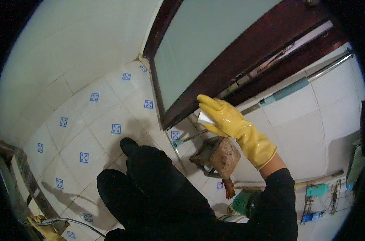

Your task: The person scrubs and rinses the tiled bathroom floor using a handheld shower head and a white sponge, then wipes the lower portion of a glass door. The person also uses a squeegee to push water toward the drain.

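Note:
My right hand [230,120], in a wet yellow rubber glove, is raised at the centre right beside the dark wooden door frame [197,81]. It grips a white block [205,118], perhaps a sponge, between thumb and fingers. My left hand [45,229], in a matching glove, is low at the far left edge, closed around a thin flexible hose [77,222] that curves toward my body. The hose's end is hard to make out. A frosted pane [200,45] fills the door.
Below my right hand stands a small worn wooden stool [224,156]. A squeegee with a pole [178,144] rests near the door. Behind are a green plastic basket [244,203] and a wire rack [307,205]. The tiled floor [104,144] looks wet.

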`<action>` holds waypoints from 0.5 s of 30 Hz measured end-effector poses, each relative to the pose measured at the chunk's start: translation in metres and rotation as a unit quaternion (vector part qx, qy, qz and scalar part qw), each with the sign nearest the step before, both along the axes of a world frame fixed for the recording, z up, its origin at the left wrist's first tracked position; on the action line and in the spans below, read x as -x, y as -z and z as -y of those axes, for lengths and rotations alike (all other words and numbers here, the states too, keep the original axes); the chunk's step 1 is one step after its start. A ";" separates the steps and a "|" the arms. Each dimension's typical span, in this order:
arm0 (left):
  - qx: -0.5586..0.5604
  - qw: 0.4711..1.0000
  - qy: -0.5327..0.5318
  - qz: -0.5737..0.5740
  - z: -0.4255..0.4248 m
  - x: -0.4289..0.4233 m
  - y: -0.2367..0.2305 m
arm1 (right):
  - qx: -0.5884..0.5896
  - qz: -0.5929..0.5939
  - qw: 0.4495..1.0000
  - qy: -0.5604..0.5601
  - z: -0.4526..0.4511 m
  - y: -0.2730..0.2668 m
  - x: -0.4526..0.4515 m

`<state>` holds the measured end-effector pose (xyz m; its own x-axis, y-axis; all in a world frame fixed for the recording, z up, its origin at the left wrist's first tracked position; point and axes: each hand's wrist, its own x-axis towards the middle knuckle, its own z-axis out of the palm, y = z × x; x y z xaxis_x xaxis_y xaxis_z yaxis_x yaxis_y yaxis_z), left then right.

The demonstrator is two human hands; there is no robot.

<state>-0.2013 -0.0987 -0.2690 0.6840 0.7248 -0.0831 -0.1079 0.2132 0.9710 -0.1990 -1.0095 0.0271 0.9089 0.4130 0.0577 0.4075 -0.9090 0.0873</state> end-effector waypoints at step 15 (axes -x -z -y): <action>0.041 0.998 0.001 0.040 0.043 -0.009 -0.042 | -0.190 0.073 0.871 0.447 0.069 0.193 0.185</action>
<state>-0.1919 -0.1416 -0.2272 0.6926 0.7162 -0.0860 -0.1846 0.2913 0.9387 -0.3841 -1.0786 -0.1660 0.8287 -0.5308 0.1774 -0.4686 -0.8314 -0.2985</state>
